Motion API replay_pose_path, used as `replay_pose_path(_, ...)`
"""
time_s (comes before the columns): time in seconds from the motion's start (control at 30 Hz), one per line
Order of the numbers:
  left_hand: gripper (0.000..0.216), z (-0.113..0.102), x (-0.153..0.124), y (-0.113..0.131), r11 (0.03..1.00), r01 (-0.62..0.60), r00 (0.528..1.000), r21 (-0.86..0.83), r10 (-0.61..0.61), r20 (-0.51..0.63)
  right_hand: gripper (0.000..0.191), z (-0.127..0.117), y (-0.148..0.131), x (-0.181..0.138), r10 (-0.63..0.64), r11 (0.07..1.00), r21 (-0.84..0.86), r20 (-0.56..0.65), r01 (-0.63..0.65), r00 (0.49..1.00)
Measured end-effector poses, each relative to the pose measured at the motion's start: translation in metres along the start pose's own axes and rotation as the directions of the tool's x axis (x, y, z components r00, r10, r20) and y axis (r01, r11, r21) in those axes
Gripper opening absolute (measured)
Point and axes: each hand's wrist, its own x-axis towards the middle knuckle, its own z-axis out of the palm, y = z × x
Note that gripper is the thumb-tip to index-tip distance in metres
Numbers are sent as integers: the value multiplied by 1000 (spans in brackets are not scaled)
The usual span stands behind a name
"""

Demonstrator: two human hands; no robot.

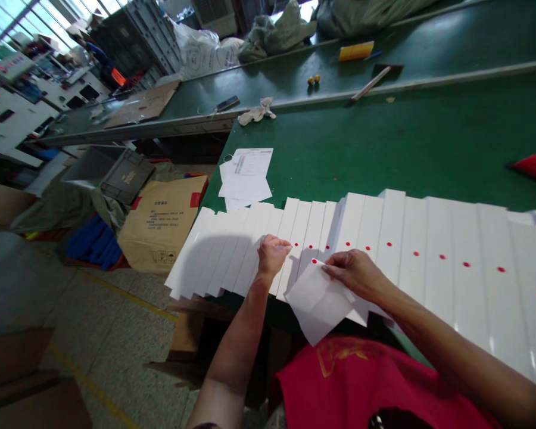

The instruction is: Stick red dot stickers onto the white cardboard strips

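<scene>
A long row of white boxes point(411, 232) lies side by side along the table's near edge. Round red stickers point(389, 244) mark the boxes from the middle to the right; those on the left are plain white. My left hand point(273, 256) is over the row, thumb and fingers pinched just left of the leftmost stickered box. Whatever is between those fingertips is too small to make out. My right hand point(355, 271) grips a white sticker sheet point(319, 298) by its upper edge, held tilted above the boxes. One red dot point(314, 261) shows at the sheet's top corner.
Loose papers point(246, 173) lie on the green table point(384, 143) behind the row. Farther back are a crumpled glove point(258, 111), a brush point(370, 85) and a yellow roll point(356, 51). A carton point(163, 220) and grey crate point(127, 176) stand left of the table.
</scene>
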Motion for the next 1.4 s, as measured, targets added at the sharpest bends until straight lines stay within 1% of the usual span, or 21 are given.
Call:
replay_pose_path(0.1, 5, 8, 5, -9, 989, 88, 995, 122, -83, -48, 30, -1, 0, 0, -19, 1000, 16, -8, 19, 1000)
replay_pose_path(0.17, 7, 10, 6, -12, 977, 122, 990, 174, -107, -95, 32, -2, 0, 0, -33, 999, 26, -17, 33, 999)
replay_pose_path(0.3, 9, 12, 9, -13, 968, 146, 985, 204, -122, -125, 31, -1, 2, 1, -40, 999, 33, -18, 41, 999)
replay_pose_path(0.5, 11, 20, 10, -8, 939, 210, 971, 273, -166, -173, 32, 0, 2, 4, -41, 999, 3, -1, 41, 999)
replay_pose_path(0.6, 11, 25, 10, -8, 930, 226, 965, 289, -172, -198, 32, 0, 1, 3, -32, 999, 3, 4, 32, 999)
replay_pose_path(0.7, 10, 27, 9, -8, 930, 216, 964, 297, -155, -218, 32, 0, 0, 3, -30, 1000, 2, 0, 30, 1000)
replay_pose_path(0.77, 14, 28, 9, -8, 933, 213, 959, 289, -144, -243, 32, 0, 0, 3, -21, 1000, -1, -3, 21, 1000)
replay_pose_path(0.87, 27, 26, 7, -5, 929, 238, 936, 284, -142, -321, 31, -1, -1, 3, -13, 1000, 4, -7, 13, 1000)
replay_pose_path(0.9, 26, 24, 5, -3, 930, 232, 934, 286, -131, -332, 30, -1, -1, 3, -16, 1000, 7, -12, 16, 1000)
replay_pose_path(0.93, 20, 22, 2, 0, 940, 200, 942, 277, -106, -320, 30, -2, 0, 3, -20, 1000, 11, -16, 20, 1000)
replay_pose_path(0.97, 13, 19, -2, 4, 959, 139, 957, 246, -66, -284, 30, -2, 0, 3, -22, 1000, 13, -21, 22, 1000)
replay_pose_path(1.0, 8, 16, -6, 8, 982, 54, 973, 183, -11, -230, 30, -3, 1, 3, -23, 1000, 13, -27, 23, 999)
replay_pose_path(1.03, 8, 12, -11, 13, 995, -41, 985, 94, 56, -165, 30, -3, 1, 3, -22, 1000, 9, -33, 22, 999)
replay_pose_path(1.07, 9, 8, -17, 18, 991, -130, 986, -3, 129, -105, 31, -3, 2, 3, -19, 1000, 5, -33, 19, 999)
replay_pose_path(1.13, 10, 0, -28, 29, 955, -260, 965, -142, 261, -14, 31, -3, 1, 3, -16, 1000, -3, -30, 16, 999)
replay_pose_path(1.2, 15, -7, -36, 37, 930, -330, 937, -161, 343, 60, 32, -3, 0, 4, -24, 1000, -11, -26, 23, 999)
replay_pose_path(1.27, 16, -11, -40, 43, 917, -380, 914, -119, 392, 105, 31, -2, -2, 4, -33, 999, -18, -23, 33, 999)
replay_pose_path(1.33, 13, -12, -41, 44, 906, -415, 899, -81, 422, 116, 31, -1, -3, 4, -39, 999, -26, -21, 38, 999)
replay_pose_path(1.4, 10, -11, -40, 44, 898, -437, 892, -56, 440, 101, 31, 0, -3, 4, -44, 999, -33, -22, 43, 999)
